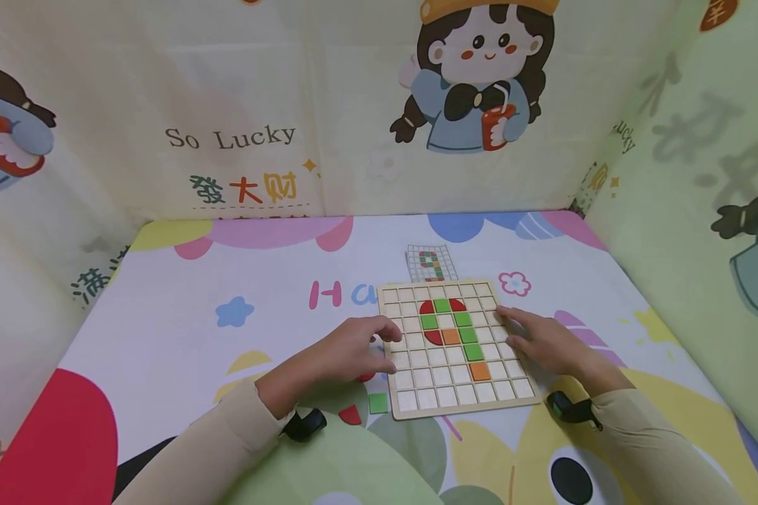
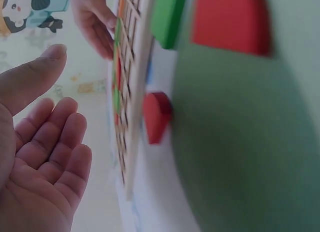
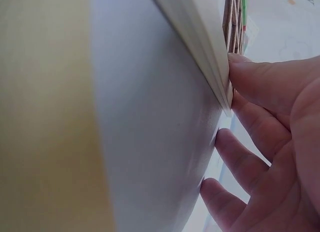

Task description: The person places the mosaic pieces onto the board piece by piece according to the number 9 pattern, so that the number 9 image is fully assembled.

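A square wooden grid board (image 1: 417, 405) lies flat on the table with red, green and orange tiles forming a figure like a 9. My left hand (image 1: 352, 347) is at its left edge, thumb and fingers spread apart; the left wrist view shows nothing in the palm (image 2: 40, 192). At the opposite edge, my right hand (image 1: 546, 341) touches the board's side with thumb and index finger, its other fingertips (image 3: 230, 139) low by the tabletop. A loose green square tile (image 1: 377, 402) and a red curved tile (image 1: 350, 414) lie near the board's lower left corner.
Behind the board lies a printed pattern card (image 1: 445, 261) with the same coloured figure. Another red tile (image 1: 366, 377) is partly hidden under my left hand. Patterned cloth walls (image 1: 341, 105) enclose the table (image 1: 164, 301) at the back and sides.
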Action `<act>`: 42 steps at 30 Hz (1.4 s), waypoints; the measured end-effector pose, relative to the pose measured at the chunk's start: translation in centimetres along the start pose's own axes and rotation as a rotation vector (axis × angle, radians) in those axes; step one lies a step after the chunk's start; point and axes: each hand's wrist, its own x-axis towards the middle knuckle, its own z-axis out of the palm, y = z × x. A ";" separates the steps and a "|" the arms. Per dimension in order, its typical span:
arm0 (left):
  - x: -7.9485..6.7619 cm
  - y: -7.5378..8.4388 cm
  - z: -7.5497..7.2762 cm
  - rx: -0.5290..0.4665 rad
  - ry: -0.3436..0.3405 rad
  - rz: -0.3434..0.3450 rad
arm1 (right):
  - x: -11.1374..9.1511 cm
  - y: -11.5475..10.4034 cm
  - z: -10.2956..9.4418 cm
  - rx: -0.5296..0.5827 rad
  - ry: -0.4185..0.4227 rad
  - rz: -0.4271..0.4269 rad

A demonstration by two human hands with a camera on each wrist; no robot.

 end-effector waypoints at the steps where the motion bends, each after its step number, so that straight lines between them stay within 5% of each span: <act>1: -0.1 -0.2 0.0 0.004 0.002 0.005 | 0.0 0.0 0.0 -0.001 0.000 0.000; 16: -0.7 -3.2 -0.2 0.050 -0.008 0.016 | -0.1 -0.1 0.0 0.005 -0.001 -0.005; 42: -0.9 -3.5 -0.3 0.082 -0.077 -0.001 | 0.1 0.0 0.0 0.008 -0.019 0.012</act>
